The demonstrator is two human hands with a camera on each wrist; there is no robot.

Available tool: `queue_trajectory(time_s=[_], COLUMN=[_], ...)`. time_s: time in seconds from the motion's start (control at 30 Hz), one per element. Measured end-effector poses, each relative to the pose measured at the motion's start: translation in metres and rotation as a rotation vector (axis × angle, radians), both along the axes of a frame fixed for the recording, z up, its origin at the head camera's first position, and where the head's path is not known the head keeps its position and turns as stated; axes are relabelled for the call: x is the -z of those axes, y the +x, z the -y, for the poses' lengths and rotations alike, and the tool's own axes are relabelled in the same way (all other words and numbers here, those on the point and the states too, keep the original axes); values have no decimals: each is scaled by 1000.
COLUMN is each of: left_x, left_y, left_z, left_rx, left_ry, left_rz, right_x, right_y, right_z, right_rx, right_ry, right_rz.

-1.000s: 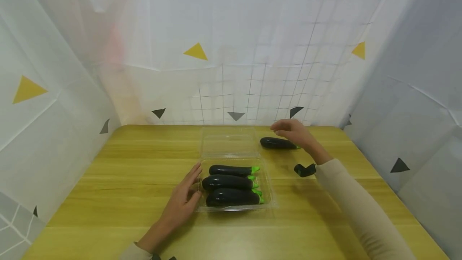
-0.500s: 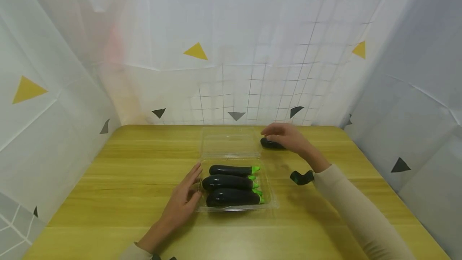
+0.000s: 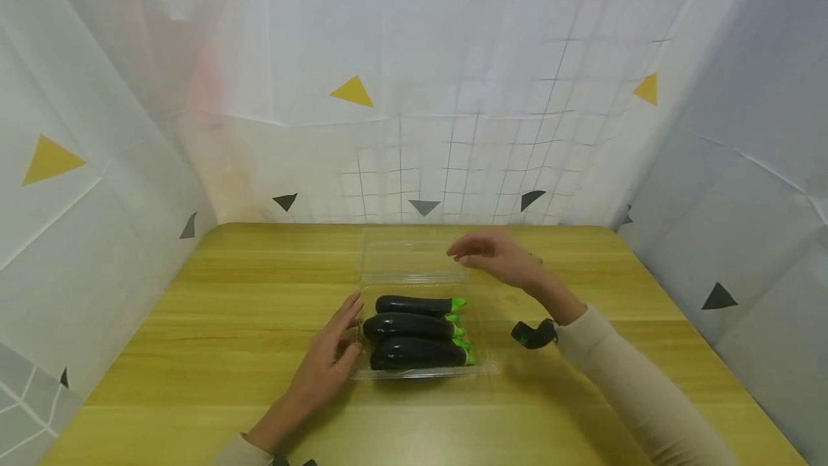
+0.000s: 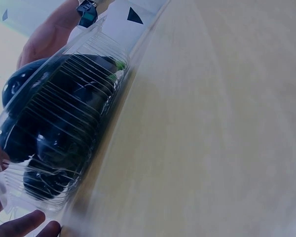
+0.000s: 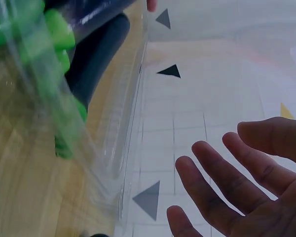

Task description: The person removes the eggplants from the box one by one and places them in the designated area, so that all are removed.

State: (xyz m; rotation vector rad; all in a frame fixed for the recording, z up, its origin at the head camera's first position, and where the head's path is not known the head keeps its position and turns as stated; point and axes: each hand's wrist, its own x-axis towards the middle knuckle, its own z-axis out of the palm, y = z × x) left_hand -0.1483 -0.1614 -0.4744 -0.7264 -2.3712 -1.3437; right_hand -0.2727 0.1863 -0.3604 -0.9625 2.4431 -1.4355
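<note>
Clearly, the likeliest trouble lies on the far right, where the right hand crosses the edge of the flat, clear plastic lid in the head view. A careless sweep there could catch the lid and drag the see-through, ribbed plastic container askew. The same hand might also nudge the loose, glossy black-purple eggplant with a green stem, whose rounded body could let it roll; only its tip shows past the hand, on the far right of the yellowish wood-grain table. Whether the hand touches it cannot be told.

The right hand's grip is slack: the right wrist view shows fingers fanned and thumb apart, with nothing between them. The left hand rests at the container's left end, fingers extended and pinching nothing visible. With such light bracing, a push from the right would probably slide the container.

Inside the container lie dark, shiny eggplants, three in plain sight, stems toward the right. Extra green stems peek out below, so there seem to be more underneath; the top ones could shift if jolted. The lid lies folded back on the far side, with no eggplant seen in it.
</note>
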Motion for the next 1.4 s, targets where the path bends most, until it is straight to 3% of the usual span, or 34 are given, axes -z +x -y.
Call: queue_trajectory(time_s=[0.27, 0.63, 1.1, 1.4], left_x=[1, 0, 1, 1], left_y=[0, -1, -1, -1], left_z=[0, 0, 0, 0], left_rx=[-3, 0, -6, -7], left_ry=[-7, -8, -14, -14], left_rz=[-5, -9, -1, -8], right_x=[-1, 7, 21, 29], right_y=[14, 28, 36, 38], right_z=[13, 25, 34, 40], right_rx=[-117, -168, -250, -301], right_ry=[1, 24, 18, 54], right_rz=[13, 30, 67, 9])
